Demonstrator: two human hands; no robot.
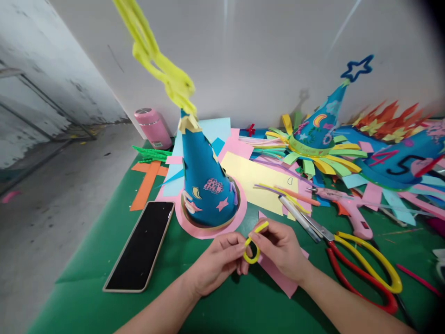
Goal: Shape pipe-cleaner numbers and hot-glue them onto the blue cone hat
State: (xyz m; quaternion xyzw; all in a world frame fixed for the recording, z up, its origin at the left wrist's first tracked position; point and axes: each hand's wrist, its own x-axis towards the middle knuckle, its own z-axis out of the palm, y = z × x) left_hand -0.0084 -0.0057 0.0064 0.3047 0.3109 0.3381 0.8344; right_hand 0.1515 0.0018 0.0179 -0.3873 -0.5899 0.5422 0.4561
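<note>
Between my two hands is a yellow pipe cleaner (256,255) bent into a small loop with a short tail pointing up to the right. My left hand (222,257) pinches the loop's left side. The fingers of my right hand (280,246) are closed on the other side, by the tail. Just beyond my hands stands a blue paper cone hat (200,157) with a pink brim (212,232), stuck-on stars and a moon. From its tip rises a tall twisted yellow pipe cleaner shape (174,74). A pink paper strip (278,276) lies under my right hand.
A phone (141,246) lies at left, with a pink flask (153,127) behind. To the right are red-and-yellow-handled scissors (361,266), a pink glue gun (347,204), pens (299,215) and another cone hat (321,123). Yellow paper (259,178) lies behind.
</note>
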